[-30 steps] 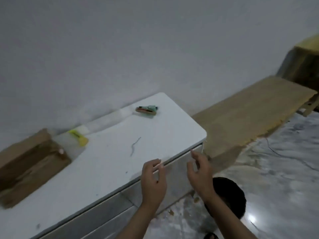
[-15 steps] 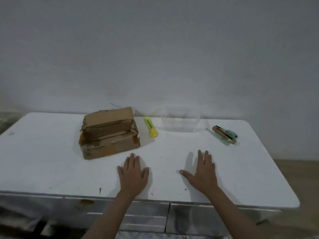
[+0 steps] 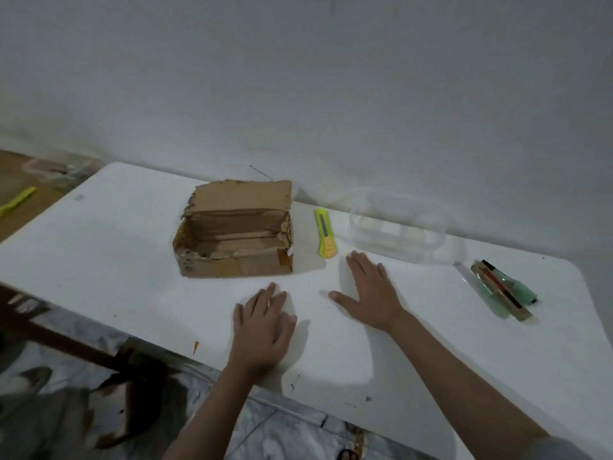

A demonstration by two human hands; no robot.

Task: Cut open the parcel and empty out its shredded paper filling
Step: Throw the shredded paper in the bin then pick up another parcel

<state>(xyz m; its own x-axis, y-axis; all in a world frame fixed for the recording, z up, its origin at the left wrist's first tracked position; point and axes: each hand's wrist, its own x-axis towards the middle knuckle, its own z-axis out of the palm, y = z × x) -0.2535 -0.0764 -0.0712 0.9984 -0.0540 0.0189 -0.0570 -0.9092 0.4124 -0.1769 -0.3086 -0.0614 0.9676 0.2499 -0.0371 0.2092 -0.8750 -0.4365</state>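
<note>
Worn brown cardboard parcel [image 3: 234,242], top open, beside yellow cutter [image 3: 325,237]

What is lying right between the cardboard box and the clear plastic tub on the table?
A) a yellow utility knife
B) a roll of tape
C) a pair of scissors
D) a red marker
A: a yellow utility knife lies on the white table between the cardboard box and the clear plastic tub, with neither hand on it.

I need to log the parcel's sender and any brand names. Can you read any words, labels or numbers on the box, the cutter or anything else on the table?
No text can be read.
Box: no label or print shows, only bare cardboard and tape.
Cutter: a dark strip, no legible words.
Green packet: any print is too blurred to read.
Clear tub: no markings visible.
</note>
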